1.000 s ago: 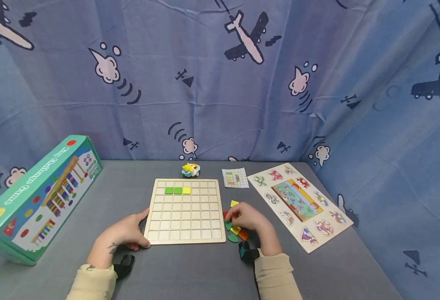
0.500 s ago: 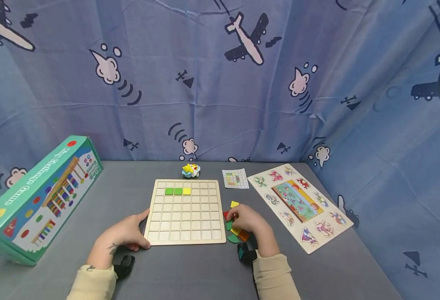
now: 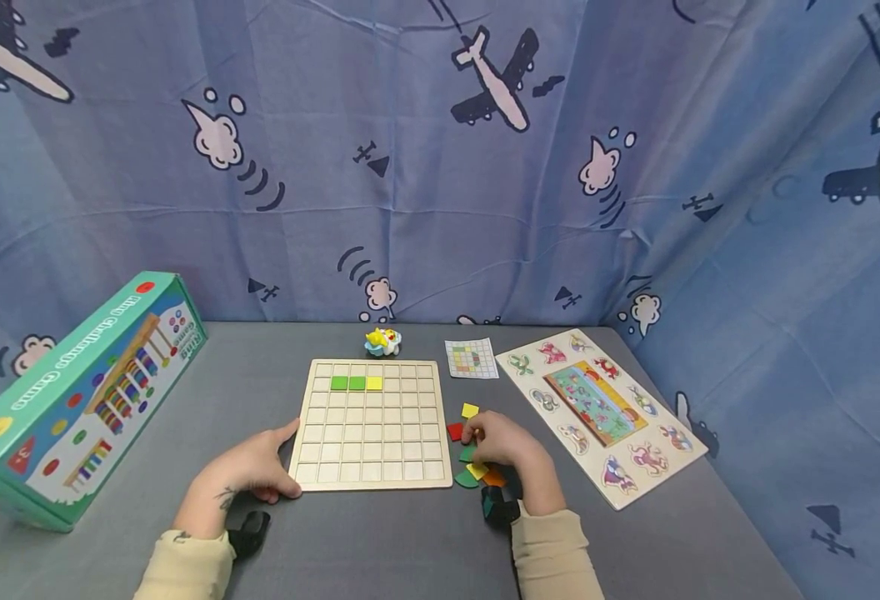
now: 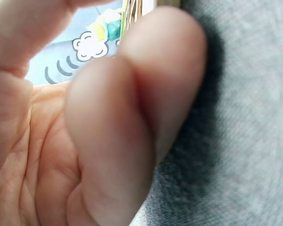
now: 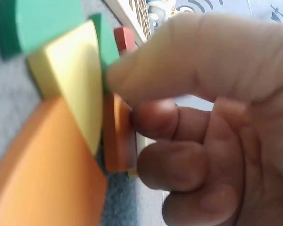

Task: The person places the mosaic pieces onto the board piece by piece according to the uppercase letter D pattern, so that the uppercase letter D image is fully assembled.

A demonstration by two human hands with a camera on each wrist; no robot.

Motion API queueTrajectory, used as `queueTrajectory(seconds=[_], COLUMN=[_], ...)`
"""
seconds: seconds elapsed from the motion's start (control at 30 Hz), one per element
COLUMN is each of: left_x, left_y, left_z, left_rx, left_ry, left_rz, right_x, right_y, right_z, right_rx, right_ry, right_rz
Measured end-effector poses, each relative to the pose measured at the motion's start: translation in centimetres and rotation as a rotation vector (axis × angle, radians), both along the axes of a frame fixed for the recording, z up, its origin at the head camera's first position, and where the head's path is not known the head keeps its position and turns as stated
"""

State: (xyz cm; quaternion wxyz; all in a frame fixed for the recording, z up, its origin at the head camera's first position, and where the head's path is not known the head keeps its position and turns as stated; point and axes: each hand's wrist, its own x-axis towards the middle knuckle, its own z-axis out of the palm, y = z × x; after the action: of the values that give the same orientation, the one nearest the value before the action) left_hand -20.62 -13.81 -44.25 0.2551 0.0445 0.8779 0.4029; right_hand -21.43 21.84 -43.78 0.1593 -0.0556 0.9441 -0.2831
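Observation:
In the head view, my left hand (image 3: 256, 467) rests at the left edge of a wooden grid board (image 3: 368, 471), its fingertips touching the edge near the front left corner. Two green squares (image 3: 347, 383) and a yellow square (image 3: 375, 383) lie in the board's upper rows. To the right of the board, my right hand (image 3: 507, 442) reaches into a small pile of coloured blocks. Its thumb and index finger pinch an orange block (image 5: 117, 141), partly covered by the fingers. Around it lie a red block (image 3: 455, 431), green blocks (image 3: 467, 479), and yellow and orange ones (image 3: 494, 477).
A patterned card (image 3: 472, 358) lies behind the pile, and a small yellow-and-white toy (image 3: 383, 342) stands behind the board. On the right is an animal puzzle board (image 3: 560, 354); a green game box (image 3: 95, 392) stands on the left. A blue curtain (image 3: 410, 183) hangs behind the table.
My right hand has shifted slightly right, uncovering more of the red block and other pieces of the pile. My left hand has stayed at the board's edge.

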Motion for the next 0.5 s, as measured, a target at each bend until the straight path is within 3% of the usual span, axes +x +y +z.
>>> queueTrajectory(seconds=[0.2,0.5], left_x=[-0.03,-0.03], left_y=[0.02,0.0], left_z=[0.1,0.12], left_rx=[-0.004,-0.003], left_ry=[-0.01,-0.007], left_rz=[-0.003,-0.004], right_x=[0.0,0.11], right_y=[0.3,0.69], right_z=[-0.08,0.12], right_rx=[-0.013,-0.016], right_ry=[-0.031,-0.033], right_rz=[-0.046,0.019])
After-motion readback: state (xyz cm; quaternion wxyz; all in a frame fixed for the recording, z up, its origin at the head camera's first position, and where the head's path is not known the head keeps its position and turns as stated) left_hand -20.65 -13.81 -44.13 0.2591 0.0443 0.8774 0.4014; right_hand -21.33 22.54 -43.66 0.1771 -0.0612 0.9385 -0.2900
